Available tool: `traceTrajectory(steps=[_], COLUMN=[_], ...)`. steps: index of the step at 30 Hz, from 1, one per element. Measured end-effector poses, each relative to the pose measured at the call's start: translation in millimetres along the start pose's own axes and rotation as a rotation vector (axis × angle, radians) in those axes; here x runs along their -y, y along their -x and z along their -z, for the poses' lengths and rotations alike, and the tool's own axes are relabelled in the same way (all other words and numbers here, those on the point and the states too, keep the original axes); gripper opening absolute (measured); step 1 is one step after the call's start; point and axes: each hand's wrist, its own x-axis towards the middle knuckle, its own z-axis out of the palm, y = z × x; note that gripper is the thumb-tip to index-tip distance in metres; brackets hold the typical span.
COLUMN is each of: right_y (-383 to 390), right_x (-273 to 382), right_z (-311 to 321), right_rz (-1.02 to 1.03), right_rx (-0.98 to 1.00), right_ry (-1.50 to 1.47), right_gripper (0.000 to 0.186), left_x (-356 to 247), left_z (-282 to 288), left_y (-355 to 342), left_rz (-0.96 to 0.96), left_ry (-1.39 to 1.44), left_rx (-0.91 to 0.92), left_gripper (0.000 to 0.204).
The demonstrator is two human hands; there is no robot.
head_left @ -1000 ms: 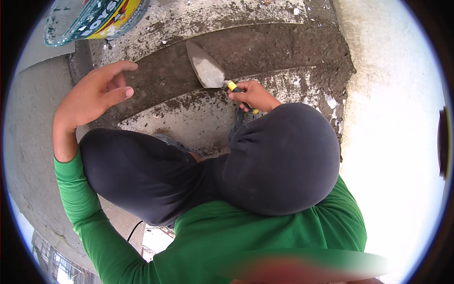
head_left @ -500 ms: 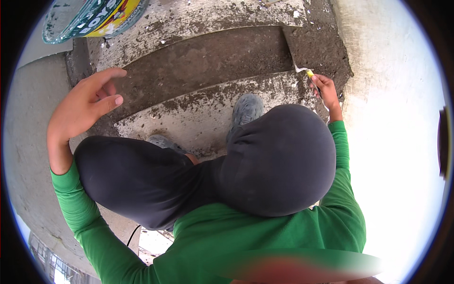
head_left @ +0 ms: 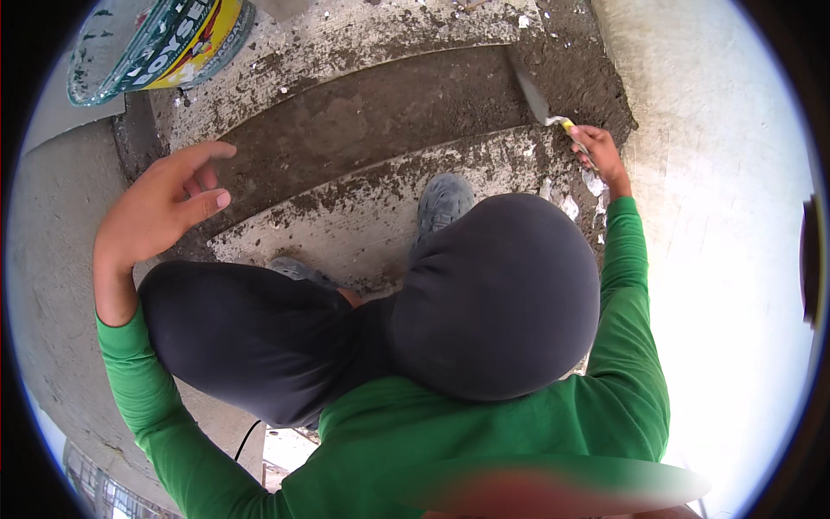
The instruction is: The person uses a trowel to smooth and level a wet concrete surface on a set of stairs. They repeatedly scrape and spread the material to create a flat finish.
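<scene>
My right hand (head_left: 603,157) grips the handle of a pointing trowel (head_left: 533,97), yellow where the handle meets the bent neck. The trowel's long, narrow grey blade points away from me over the right end of a strip of dark wet mortar (head_left: 372,104). Whether the blade's whole face touches the mortar, I cannot tell. My left hand (head_left: 154,208) is open near the strip's left end, fingers and thumb apart, with nothing in it.
Mortar-spattered pale slabs (head_left: 341,212) border the strip on its near and far sides. A green and yellow bucket (head_left: 194,48) leans at the far left. Along the right stands a pale wall (head_left: 692,199). My shoe (head_left: 443,203) rests on the near slab. White scraps (head_left: 569,206) lie beside my right wrist.
The trowel blade has turned from nearly edge-on to showing its flat face. My right hand has shifted only slightly. My left hand stays open, and the whole view has moved a little.
</scene>
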Motion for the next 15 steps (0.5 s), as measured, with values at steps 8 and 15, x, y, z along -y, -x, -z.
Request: traceTrajectory(steps=[8,15], right_y=[51.1,12.3], right_x=[52.6,131.8], right_z=[-100.4,-205.5], right_rz=[0.030,0.240], right_rx=[-0.242,0.090], right_ry=[-0.077,0.161], right_gripper=[0.041,0.041], left_x=[8.2,-3.1], left_z=[4.5,-3.0], left_y=[17.6,-8.1], left_rz=[0.087,-0.075], left_ry=[0.115,-0.075], left_rx=[-0.035,-0.088], left_gripper=[0.053,0.054])
